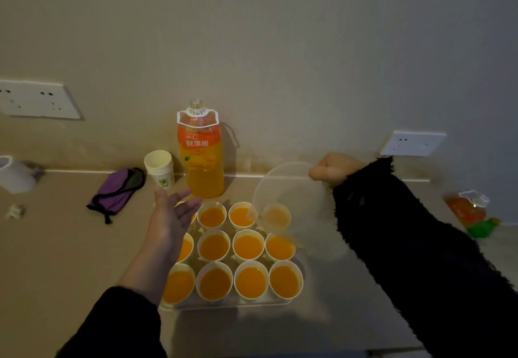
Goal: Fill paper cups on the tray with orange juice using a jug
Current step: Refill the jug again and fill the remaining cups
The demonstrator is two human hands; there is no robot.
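Note:
Several white paper cups (214, 247) full of orange juice stand in rows on a clear tray (232, 303) on the counter. My right hand (335, 168) grips the handle of a clear plastic jug (294, 189), held tilted over the back right cups; the jug looks nearly empty. Its spout hangs by the cup (242, 216) in the back row. My left hand (171, 217) hovers open, fingers spread, above the tray's left side, hiding parts of the left cups. An uncapped orange juice bottle (201, 158) stands behind the tray.
A stack of spare paper cups (160, 168) stands left of the bottle, with a purple pouch (116, 190) further left. A white cup-like object (14, 174) sits at the far left. Another orange bottle (468, 209) lies at the right edge. Wall sockets (39, 99) are on the wall.

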